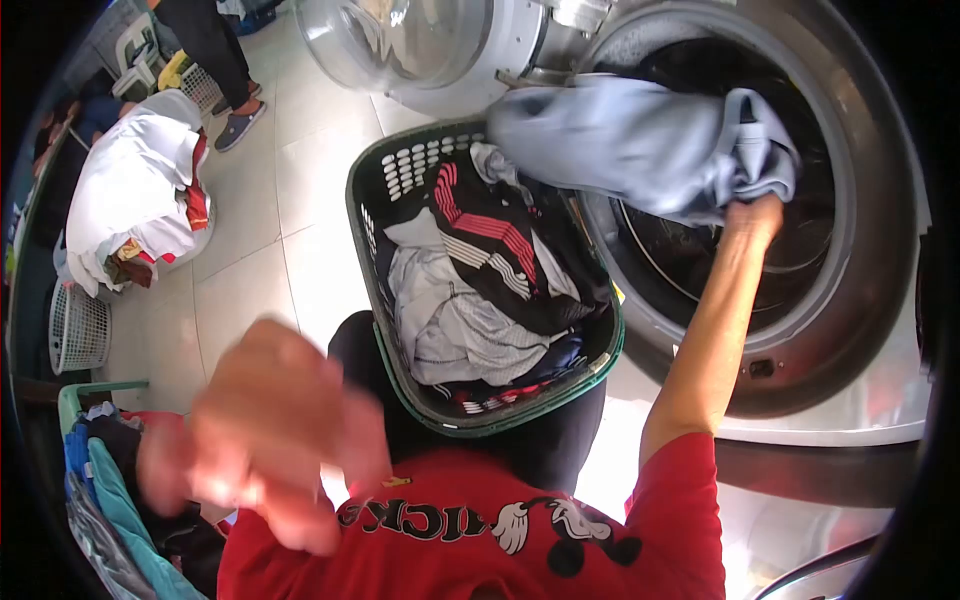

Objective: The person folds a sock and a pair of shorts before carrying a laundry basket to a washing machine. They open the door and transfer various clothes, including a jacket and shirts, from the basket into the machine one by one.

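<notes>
My right hand reaches to the mouth of the washing machine drum and is closed on a pale blue-grey garment. The cloth stretches left from my fist, over the right rim of a laundry basket, and its far end is smeared. My fingers are partly covered by the folds. Inside the basket lie a grey garment and a black garment with red and white stripes. To the basket's left, my left hand is raised near my chest, blurred by motion, so its fingers cannot be made out.
The round glass door of the machine stands open at the top. On the left are a heap of white laundry, a white basket and another load of clothes. A person's legs show at the upper left, on the tiled floor.
</notes>
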### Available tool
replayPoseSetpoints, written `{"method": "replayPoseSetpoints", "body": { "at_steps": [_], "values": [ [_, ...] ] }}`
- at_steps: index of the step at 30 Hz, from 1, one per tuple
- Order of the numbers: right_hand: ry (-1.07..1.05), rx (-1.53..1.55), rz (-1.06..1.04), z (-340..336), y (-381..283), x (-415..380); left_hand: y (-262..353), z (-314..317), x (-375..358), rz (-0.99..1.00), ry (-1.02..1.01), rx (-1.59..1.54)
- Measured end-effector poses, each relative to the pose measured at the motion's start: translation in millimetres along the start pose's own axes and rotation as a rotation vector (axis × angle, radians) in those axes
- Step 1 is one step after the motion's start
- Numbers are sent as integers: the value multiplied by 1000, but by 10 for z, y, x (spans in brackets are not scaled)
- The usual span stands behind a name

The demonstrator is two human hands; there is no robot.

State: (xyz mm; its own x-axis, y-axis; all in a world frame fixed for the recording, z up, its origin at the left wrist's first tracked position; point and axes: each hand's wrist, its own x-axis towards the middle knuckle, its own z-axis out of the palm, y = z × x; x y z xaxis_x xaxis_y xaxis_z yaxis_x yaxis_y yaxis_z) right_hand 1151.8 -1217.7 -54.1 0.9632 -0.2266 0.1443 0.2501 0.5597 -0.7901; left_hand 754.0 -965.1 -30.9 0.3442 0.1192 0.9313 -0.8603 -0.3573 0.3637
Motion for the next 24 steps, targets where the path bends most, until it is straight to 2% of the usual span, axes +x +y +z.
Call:
{"method": "replayPoseSetpoints", "body": {
  "at_steps": [1,2,3,5,7,9,10,11,12,13,14,15,16,18,20,21,22,23,24],
  "values": [
    [148,29,-117,-185,-43,332,120,37,182,74,-87,-39],
    [290,40,-232,-42,-213,222,216,80,233,100,-62,-51],
    [336,19,-268,41,-248,13,287,121,279,126,-39,-65],
    [213,-151,-361,-96,-14,206,320,207,482,178,-120,-149],
    [2,-396,-676,12,275,-47,313,233,536,217,-201,-236],
    [-379,-626,-436,162,502,-494,332,248,508,206,-145,-208],
    [-602,-613,-268,219,644,-710,352,256,477,190,-116,-195],
    [-749,-715,-276,272,842,-875,380,263,444,168,-86,-179],
    [-852,-926,-148,360,938,-1071,398,268,426,152,-58,-161],
    [-976,-923,-301,388,1187,-1196,361,267,418,153,-51,-150],
    [-1019,-1075,-186,452,1320,-1333,322,266,412,154,-43,-140],
    [-1055,-1276,-435,475,1497,-1430,163,265,344,135,86,-69],
    [-1080,-1467,-357,536,1631,-1520,-43,266,258,112,212,-4],
    [-982,-1627,-363,630,1868,-1642,-583,207,177,56,301,355],
    [-977,-1785,-239,610,2093,-1635,-1173,-14,-138,-411,174,630],
    [-1000,-1810,-199,566,2157,-1643,-1455,-142,-334,-574,99,677],
    [-1108,-1779,-55,526,2235,-1566,-1795,-367,-700,-573,30,813],
    [-1110,-1776,-44,526,2146,-1555,-1918,-464,-869,-664,5,822],
    [-1197,-1704,34,543,1939,-1562,-2113,-586,-1139,-645,-84,941]
  ]
}}
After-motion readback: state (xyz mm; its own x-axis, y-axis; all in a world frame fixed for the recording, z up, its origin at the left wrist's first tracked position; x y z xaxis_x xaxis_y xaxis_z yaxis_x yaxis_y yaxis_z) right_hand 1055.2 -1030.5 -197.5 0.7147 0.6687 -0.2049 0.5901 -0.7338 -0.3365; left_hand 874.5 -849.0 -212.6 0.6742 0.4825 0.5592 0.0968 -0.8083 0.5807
